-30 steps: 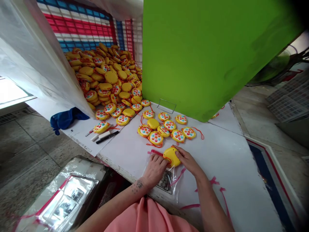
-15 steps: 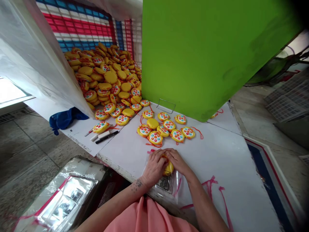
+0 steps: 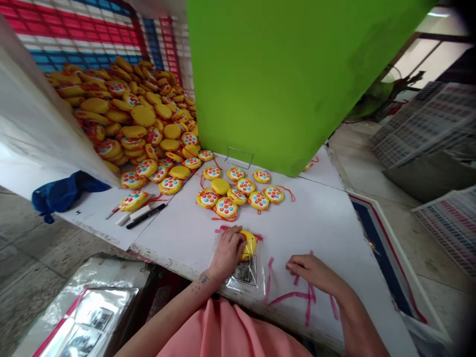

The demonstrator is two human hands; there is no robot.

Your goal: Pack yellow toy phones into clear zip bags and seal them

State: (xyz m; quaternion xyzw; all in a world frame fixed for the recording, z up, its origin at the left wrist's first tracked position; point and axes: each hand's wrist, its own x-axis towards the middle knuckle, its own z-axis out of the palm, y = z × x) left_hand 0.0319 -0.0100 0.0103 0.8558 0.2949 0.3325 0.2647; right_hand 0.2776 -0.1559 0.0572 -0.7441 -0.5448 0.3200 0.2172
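A yellow round toy, plain side up, is at the top of a clear plastic bag with a dark printed panel. My left hand is closed over the left edge of the toy and the bag, pressing them to the table. To the right, my right hand is held with curled fingers above pink strips on the white table. Whether anything sits between its fingertips is hidden. Beyond my hands lie several similar toys with coloured dots and orange cords.
A big heap of yellow toys fills the back left beside a green panel. A black marker and a blue cloth lie at left. Flat plastic bags rest on a box below. A wire stand is near the panel.
My right hand has left the toy and moved right, over the pink strips. My left hand stays on the toy and bag. The whole view has shifted somewhat.
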